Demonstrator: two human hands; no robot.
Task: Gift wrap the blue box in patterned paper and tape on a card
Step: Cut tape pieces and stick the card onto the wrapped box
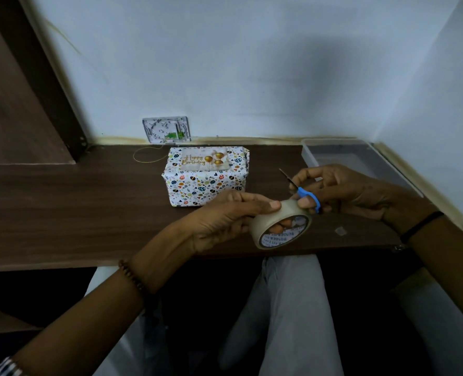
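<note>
The box wrapped in white paper printed with small coloured eggs and hearts [206, 185] sits on the dark wood-grain tabletop [75, 207], at about 11 o'clock from the hands, with its long axis running from 9 to 3 o'clock. A pale "Happy Birthday" card with gold balloons [204, 159] lies flat on its top face, and the lettering reads upright toward the person. The box is probably light and stiff under a thin, slick, tearable skin of paper, so it is best steadied by flat fingers on the short ends or pressed down at the card's edges. The left hand [225, 221] grips a roll of clear packing tape [281, 229], thumb on the outer rim and fingers through the core. Just past it, at 1 o'clock, the right hand [344, 191] curls round blue-handled scissors [304, 195], whose blades look closed and point between 10 and 11 o'clock. A clear plastic tray [310, 158] stands behind, at 2 o'clock.
</note>
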